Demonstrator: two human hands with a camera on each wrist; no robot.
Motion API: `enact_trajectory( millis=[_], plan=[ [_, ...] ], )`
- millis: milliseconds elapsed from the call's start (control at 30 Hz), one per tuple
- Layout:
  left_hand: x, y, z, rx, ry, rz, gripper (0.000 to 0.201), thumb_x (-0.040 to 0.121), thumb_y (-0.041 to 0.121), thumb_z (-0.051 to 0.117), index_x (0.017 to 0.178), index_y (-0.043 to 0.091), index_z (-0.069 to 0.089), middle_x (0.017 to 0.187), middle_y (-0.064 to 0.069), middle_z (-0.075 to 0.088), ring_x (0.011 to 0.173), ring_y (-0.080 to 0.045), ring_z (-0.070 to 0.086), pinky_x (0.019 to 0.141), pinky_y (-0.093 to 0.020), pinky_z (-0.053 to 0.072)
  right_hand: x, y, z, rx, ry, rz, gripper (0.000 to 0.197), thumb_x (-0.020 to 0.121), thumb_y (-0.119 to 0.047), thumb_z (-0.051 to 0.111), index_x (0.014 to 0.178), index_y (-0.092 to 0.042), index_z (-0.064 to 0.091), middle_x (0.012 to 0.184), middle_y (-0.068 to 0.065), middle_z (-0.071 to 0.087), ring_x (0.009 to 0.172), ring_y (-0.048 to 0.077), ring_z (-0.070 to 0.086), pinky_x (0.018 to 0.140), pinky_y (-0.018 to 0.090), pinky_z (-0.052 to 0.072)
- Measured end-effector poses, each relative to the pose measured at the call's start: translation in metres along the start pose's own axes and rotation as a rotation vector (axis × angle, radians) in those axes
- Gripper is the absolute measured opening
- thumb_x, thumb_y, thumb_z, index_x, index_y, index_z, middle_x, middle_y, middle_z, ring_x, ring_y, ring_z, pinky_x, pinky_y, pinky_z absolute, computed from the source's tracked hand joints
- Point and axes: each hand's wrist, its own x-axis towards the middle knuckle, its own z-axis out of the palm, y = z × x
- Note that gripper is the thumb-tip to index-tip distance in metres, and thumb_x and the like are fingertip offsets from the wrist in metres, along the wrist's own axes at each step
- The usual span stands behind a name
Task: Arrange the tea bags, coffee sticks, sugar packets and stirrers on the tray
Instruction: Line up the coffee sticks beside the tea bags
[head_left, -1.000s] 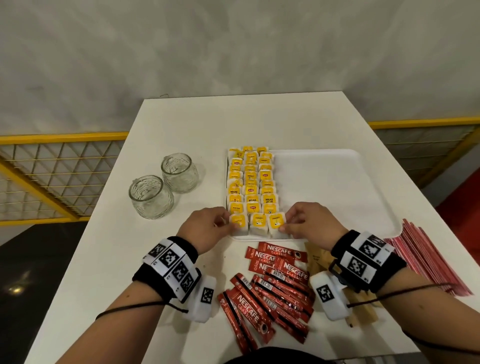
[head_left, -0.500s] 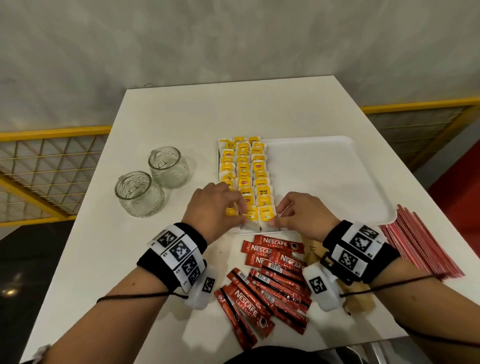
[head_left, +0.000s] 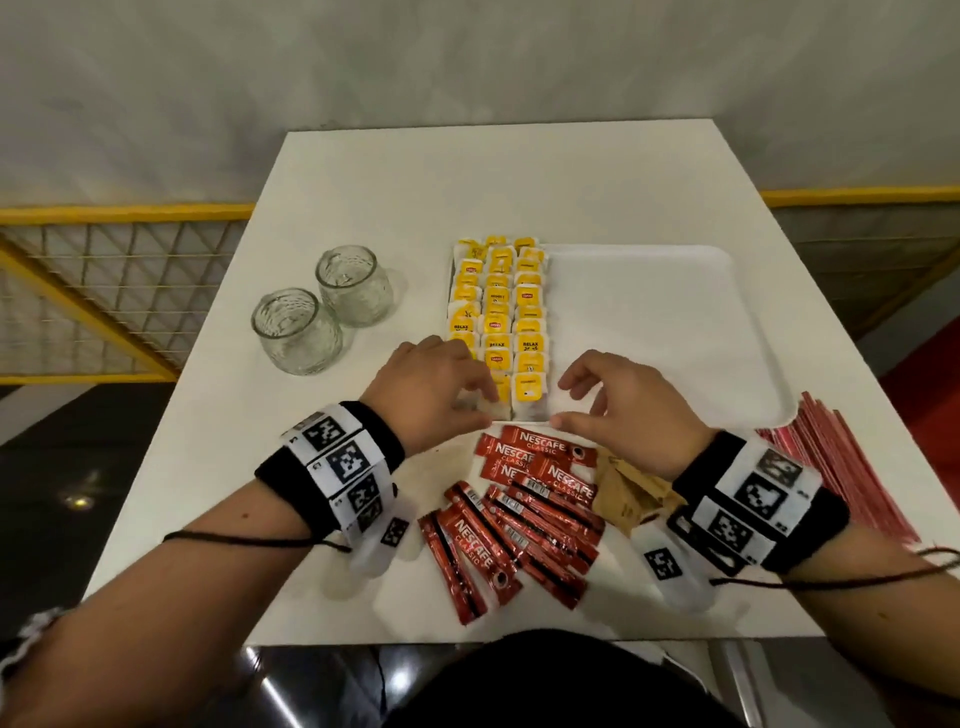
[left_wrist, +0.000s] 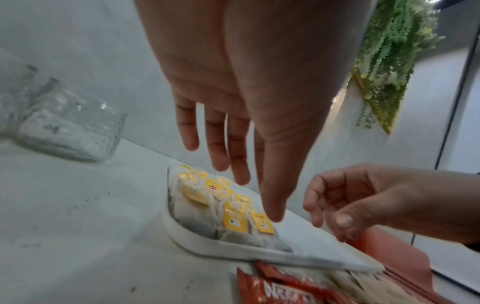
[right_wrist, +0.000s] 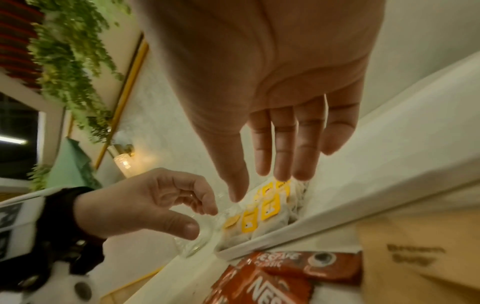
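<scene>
Judging by their look, the tea bags (head_left: 497, 322) are light, soft and easily crumpled; they lie in three rows at the tray's (head_left: 675, 322) left end, so nudge them by their edges or lift by the yellow tags. Your left hand (head_left: 434, 387) and right hand (head_left: 626, 410) hover loosely curled, empty, just above the nearest row. Coffee sticks (head_left: 519, 514), stiffer but slippery, wait on the tabletop (head_left: 363, 197); pinch those mid-length.

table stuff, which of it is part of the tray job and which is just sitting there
Part of the job:
- tray
- tea bags, in rows at the tray's left end
- coffee sticks, on the table
- brown sugar packets, on the table
- red stirrers, right of the tray

Just lying about:
- two empty glass jars, left of the tray
</scene>
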Motion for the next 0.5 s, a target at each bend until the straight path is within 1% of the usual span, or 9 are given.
enact_trajectory(
  millis=[33,67,133,200,233,300,367,433,500],
  plan=[
    [-0.006,0.000,-0.003,-0.024,-0.047,0.049,0.025,0.080,0.045,0.069,0.104,0.038,0.067,0.104,0.009,0.057,0.100,-0.016,0.051,0.082,-0.033,0.038,-0.007,-0.001,-0.003,-0.021,-0.055,-0.016,0.033,0.075,-0.045,0.075,0.099,-0.030,0.058,0.094,-0.013,0.061,0.071,0.003,0.058,0.072,0.032,0.051],
    [-0.012,0.001,-0.003,-0.035,-0.116,0.099,0.027,0.078,0.042,0.072,0.104,0.037,0.066,0.104,0.010,0.057,0.098,-0.015,0.050,0.082,-0.034,0.041,-0.015,-0.003,-0.004,-0.047,-0.121,-0.029,0.033,0.074,-0.047,0.075,0.098,-0.031,0.058,0.093,-0.013,0.061,0.072,0.003,0.058,0.074,0.035,0.052],
    [-0.024,0.006,-0.002,-0.014,-0.285,0.183,0.036,0.074,0.037,0.076,0.108,0.038,0.063,0.109,0.012,0.055,0.100,-0.013,0.047,0.084,-0.037,0.044,-0.029,-0.006,-0.004,-0.120,-0.255,-0.062,0.036,0.073,-0.054,0.074,0.098,-0.033,0.057,0.091,-0.014,0.060,0.077,0.002,0.057,0.075,0.035,0.052],
    [-0.033,0.013,0.003,0.043,-0.428,0.216,0.054,0.070,0.040,0.079,0.119,0.040,0.055,0.121,0.013,0.050,0.109,-0.012,0.043,0.091,-0.037,0.043,-0.040,-0.009,0.000,-0.190,-0.356,-0.123,0.041,0.072,-0.058,0.072,0.098,-0.031,0.056,0.091,-0.012,0.060,0.081,0.006,0.057,0.074,0.034,0.051],
    [-0.036,0.016,0.007,0.086,-0.470,0.225,0.063,0.068,0.044,0.080,0.124,0.041,0.050,0.127,0.012,0.046,0.112,-0.012,0.041,0.094,-0.036,0.041,-0.043,-0.011,0.002,-0.237,-0.387,-0.157,0.043,0.071,-0.059,0.071,0.097,-0.029,0.056,0.091,-0.011,0.060,0.081,0.008,0.056,0.072,0.034,0.051],
    [-0.042,0.024,0.012,0.160,-0.504,0.242,0.081,0.062,0.052,0.082,0.131,0.043,0.040,0.135,0.011,0.037,0.117,-0.013,0.036,0.099,-0.035,0.037,-0.048,-0.012,0.006,-0.323,-0.410,-0.203,0.049,0.069,-0.064,0.070,0.096,-0.026,0.054,0.089,-0.010,0.058,0.079,0.011,0.055,0.068,0.031,0.048],
    [-0.048,0.030,0.018,0.217,-0.501,0.252,0.093,0.057,0.055,0.083,0.134,0.041,0.032,0.138,0.008,0.031,0.120,-0.015,0.034,0.101,-0.036,0.036,-0.051,-0.012,0.010,-0.378,-0.407,-0.214,0.060,0.064,-0.071,0.069,0.098,-0.026,0.050,0.092,-0.010,0.056,0.080,0.012,0.054,0.066,0.030,0.047],
    [-0.054,0.037,0.024,0.272,-0.479,0.255,0.100,0.054,0.054,0.085,0.135,0.036,0.028,0.137,0.005,0.029,0.119,-0.016,0.034,0.101,-0.036,0.036,-0.056,-0.010,0.015,-0.421,-0.395,-0.223,0.076,0.057,-0.080,0.066,0.105,-0.025,0.045,0.100,-0.008,0.054,0.082,0.012,0.053,0.066,0.029,0.047],
    [-0.057,0.042,0.029,0.304,-0.458,0.240,0.100,0.055,0.051,0.085,0.134,0.032,0.028,0.137,0.004,0.029,0.119,-0.016,0.034,0.101,-0.034,0.035,-0.059,-0.009,0.021,-0.442,-0.390,-0.211,0.093,0.050,-0.086,0.063,0.114,-0.021,0.041,0.106,-0.006,0.051,0.082,0.011,0.051,0.066,0.029,0.047]
  ],
)
